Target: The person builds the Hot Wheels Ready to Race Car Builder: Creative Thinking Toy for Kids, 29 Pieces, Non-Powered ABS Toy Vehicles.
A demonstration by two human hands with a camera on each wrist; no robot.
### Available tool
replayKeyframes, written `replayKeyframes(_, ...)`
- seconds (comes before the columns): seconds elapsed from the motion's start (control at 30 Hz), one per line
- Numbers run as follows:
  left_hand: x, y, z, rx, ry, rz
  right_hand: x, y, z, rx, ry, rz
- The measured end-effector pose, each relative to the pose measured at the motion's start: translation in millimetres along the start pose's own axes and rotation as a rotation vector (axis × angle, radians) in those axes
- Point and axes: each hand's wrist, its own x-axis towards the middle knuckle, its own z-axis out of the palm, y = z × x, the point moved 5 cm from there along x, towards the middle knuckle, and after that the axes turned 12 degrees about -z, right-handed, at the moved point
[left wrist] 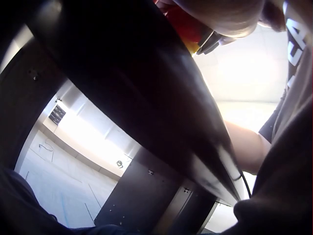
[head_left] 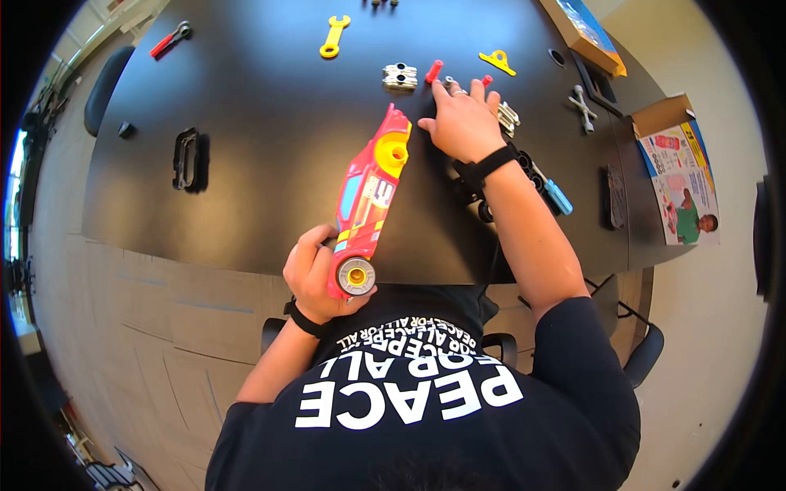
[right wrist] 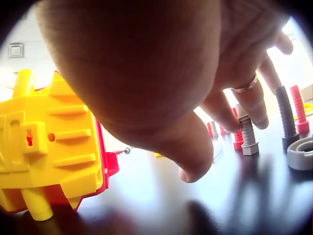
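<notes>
My left hand grips the rear of a red toy car, held on its side near the table's front edge. A grey wheel is on the end by my palm; the other wheel well shows bare yellow. The car's yellow underside faces the right wrist camera. Over the table, my right hand reaches out with fingers spread and thumb apart. Two fingertips are right at the top of an upright grey toy bolt. A dark bolt and a red bolt stand close by.
A yellow wrench, silver engine piece and yellow part lie farther back. Right of my arm are a blue-handled screwdriver, grey cross wrench and printed box. A black frame and red-handled ratchet lie left.
</notes>
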Motion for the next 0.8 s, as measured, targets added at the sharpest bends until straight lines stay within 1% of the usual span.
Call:
replayKeyframes(0.03,-0.8,-1.4,-0.1,0.003,0.0,-0.006,-1.3,-1.6,-5.8,-0.012,0.081,-0.017)
replayKeyframes(0.13,-1.8,-4.6,2.4,-0.009,0.006,0.005,-5.5,2.2,-21.0,0.038,0.102,-0.02)
replayKeyframes(0.2,-4.3,-7.6,2.6,-0.005,0.001,-0.017,-15.3,1.9,-49.6,0.106,0.431,-0.035)
replayKeyframes(0.23,-5.5,-9.1,3.2,0.005,0.01,-0.014,-19.3,0.6,-58.8,0.104,0.419,-0.029)
replayKeyframes(0.3,-2.6,-8.3,3.8,-0.037,0.056,0.022,-34.2,-1.3,-84.3,0.436,0.563,-0.045)
replayKeyframes(0.33,-3.0,-8.7,4.0,-0.043,0.052,0.008,-42.6,-5.6,-96.0,0.433,0.55,-0.033)
replayKeyframes(0.4,-4.1,-10.0,4.8,-0.059,0.047,0.002,-57.4,-20.3,-110.3,1.087,0.561,-0.116)
replayKeyframes(0.43,-4.7,-12.4,5.3,-0.068,0.049,-0.001,-63.8,-30.7,-112.4,1.312,0.564,-0.205)
replayKeyframes(0.5,-4.7,-11.1,5.7,-0.067,0.048,-0.001,-84.0,-60.6,-126.6,1.793,0.519,-0.248)
replayKeyframes(0.57,-3.0,-9.5,3.4,-0.043,0.051,0.013,-106.5,-80.0,-139.6,1.903,0.323,-0.232)
replayKeyframes(0.6,-1.9,-8.4,2.9,-0.043,0.055,0.015,-113.1,-88.0,-138.5,1.894,0.267,-0.283)
replayKeyframes(0.63,-0.6,-6.5,2.7,-0.042,0.059,0.015,-117.6,-97.5,-137.1,1.945,0.217,-0.327)
replayKeyframes(0.7,3.8,1.0,-0.6,-0.026,0.081,0.033,-121.9,-107.8,-127.4,1.926,0.098,-0.363)
replayKeyframes(0.73,3.7,1.4,-0.9,-0.003,0.074,0.033,-121.1,-110.0,-125.0,1.937,0.091,-0.381)
replayKeyframes(0.8,3.1,1.3,-1.2,0.022,0.07,0.034,-121.2,-113.9,-124.0,1.633,0.099,-0.49)
